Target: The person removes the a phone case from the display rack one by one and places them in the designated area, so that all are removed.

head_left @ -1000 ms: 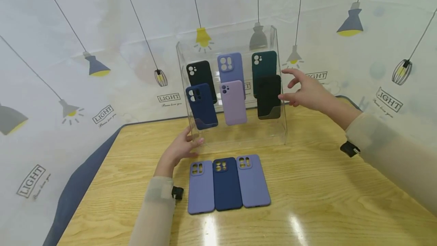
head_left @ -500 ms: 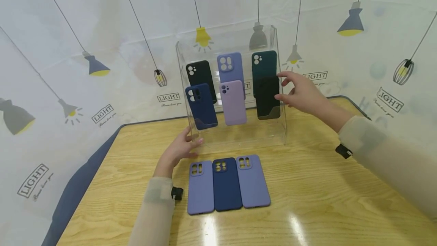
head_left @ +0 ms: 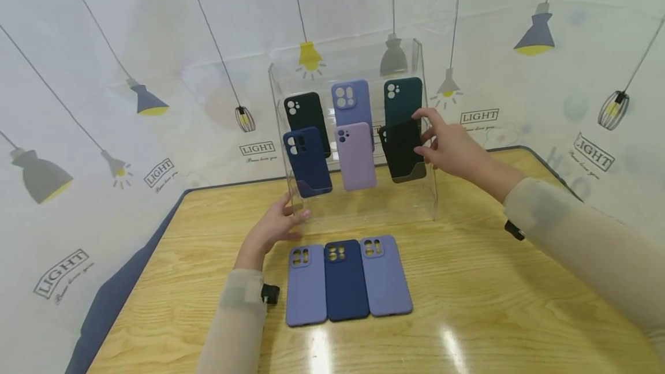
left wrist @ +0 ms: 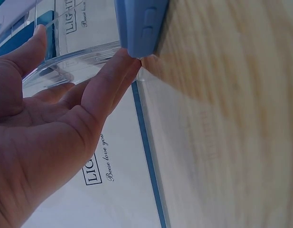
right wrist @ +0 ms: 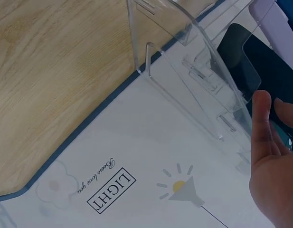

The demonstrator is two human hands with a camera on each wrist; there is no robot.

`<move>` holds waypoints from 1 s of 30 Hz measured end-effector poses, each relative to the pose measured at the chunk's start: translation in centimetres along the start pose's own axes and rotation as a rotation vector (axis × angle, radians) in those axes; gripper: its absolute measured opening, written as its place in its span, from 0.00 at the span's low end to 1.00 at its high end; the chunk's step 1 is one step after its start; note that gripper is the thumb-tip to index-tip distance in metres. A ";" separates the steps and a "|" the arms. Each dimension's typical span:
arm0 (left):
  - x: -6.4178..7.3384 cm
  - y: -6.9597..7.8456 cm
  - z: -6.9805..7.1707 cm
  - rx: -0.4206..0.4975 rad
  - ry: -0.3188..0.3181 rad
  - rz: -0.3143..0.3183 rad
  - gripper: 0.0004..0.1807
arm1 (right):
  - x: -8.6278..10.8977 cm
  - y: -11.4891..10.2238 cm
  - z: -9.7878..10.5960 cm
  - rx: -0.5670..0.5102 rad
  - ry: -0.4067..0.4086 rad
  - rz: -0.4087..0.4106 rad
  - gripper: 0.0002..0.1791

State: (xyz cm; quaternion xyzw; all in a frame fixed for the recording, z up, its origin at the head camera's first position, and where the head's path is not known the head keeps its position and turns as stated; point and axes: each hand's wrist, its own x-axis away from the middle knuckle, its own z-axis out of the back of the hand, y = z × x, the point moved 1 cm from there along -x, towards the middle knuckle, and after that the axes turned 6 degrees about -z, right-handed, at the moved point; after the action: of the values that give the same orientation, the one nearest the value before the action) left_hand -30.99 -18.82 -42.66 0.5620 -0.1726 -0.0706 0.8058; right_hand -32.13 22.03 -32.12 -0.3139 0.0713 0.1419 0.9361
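My right hand point(head_left: 453, 146) pinches the right side of a black phone case point(head_left: 403, 153), thumb in front and index finger near its upper edge. The case leans leftward in the lower right of a clear acrylic display stand point(head_left: 363, 209), partly covering a dark green case point(head_left: 403, 96) behind it. In the right wrist view the thumb point(right wrist: 261, 102) lies against the dark case. My left hand point(head_left: 275, 224) rests at the stand's lower left corner, thumb spread and fingers extended along its side; exact contact is hard to see.
Also in the stand are a navy case point(head_left: 307, 161), a pink-lilac case point(head_left: 355, 156), a purple case point(head_left: 351, 103) and another black case point(head_left: 306, 111). Two purple cases point(head_left: 306, 293) flank a navy one point(head_left: 346, 281) on the wooden table point(head_left: 483, 281). Behind is a lamp-print backdrop.
My right hand has moved left from the stand's right side onto the black case. That case has tipped left from near upright. The left hand stays put.
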 end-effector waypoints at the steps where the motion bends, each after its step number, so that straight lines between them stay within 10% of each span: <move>1: 0.0 0.0 0.0 0.000 -0.001 0.000 0.48 | 0.0 0.1 0.0 0.008 0.003 0.007 0.38; 18: -0.2 -0.1 -0.2 0.000 0.002 0.005 0.48 | -0.6 1.2 -0.4 0.065 0.079 0.200 0.36; 30: -0.1 -0.1 -0.3 0.004 0.015 0.001 0.49 | -0.3 0.0 1.4 -0.076 0.199 0.167 0.36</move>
State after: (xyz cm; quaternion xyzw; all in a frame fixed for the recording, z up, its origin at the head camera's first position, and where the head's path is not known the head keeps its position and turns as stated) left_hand -30.97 -18.57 -42.81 0.5640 -0.1669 -0.0659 0.8060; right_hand -32.37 22.79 -30.94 -0.3545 0.1844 0.1902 0.8968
